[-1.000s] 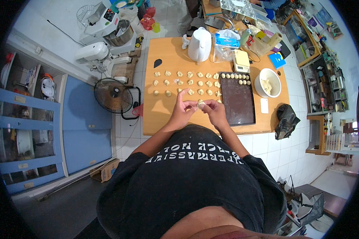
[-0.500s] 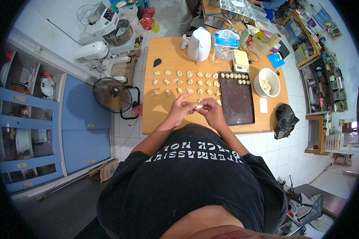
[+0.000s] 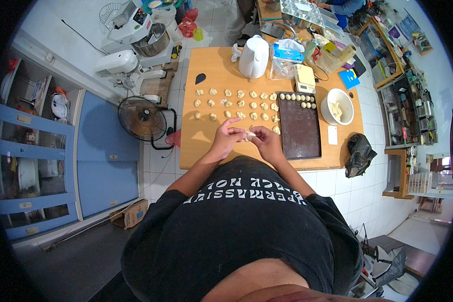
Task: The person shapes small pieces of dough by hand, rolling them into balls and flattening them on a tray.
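Note:
Between the fingertips of both hands is a small piece of pale dough (image 3: 248,135), close to the table's front edge. My left hand (image 3: 227,140) pinches it from the left, with one finger stretched away. From the right, my right hand (image 3: 266,141) pinches the same piece with thumb and fingers. Rows of rough dough lumps (image 3: 240,104) lie beyond my hands on the wooden table (image 3: 201,143). To the right is a dark baking tray (image 3: 299,133), with several smooth round dough balls (image 3: 306,104) at its far end.
A white bowl (image 3: 332,119) with dough stands right of the tray. Behind are a kitchen scale (image 3: 304,79), a white kettle (image 3: 254,58) and a tissue pack (image 3: 288,52). A black plastic bag (image 3: 360,155) hangs at the right edge. A fan (image 3: 143,119) stands left of the table.
My fingers have shifted slightly around the dough piece, which stays between both hands. The view has moved a little; the lumps, tray and balls look unchanged.

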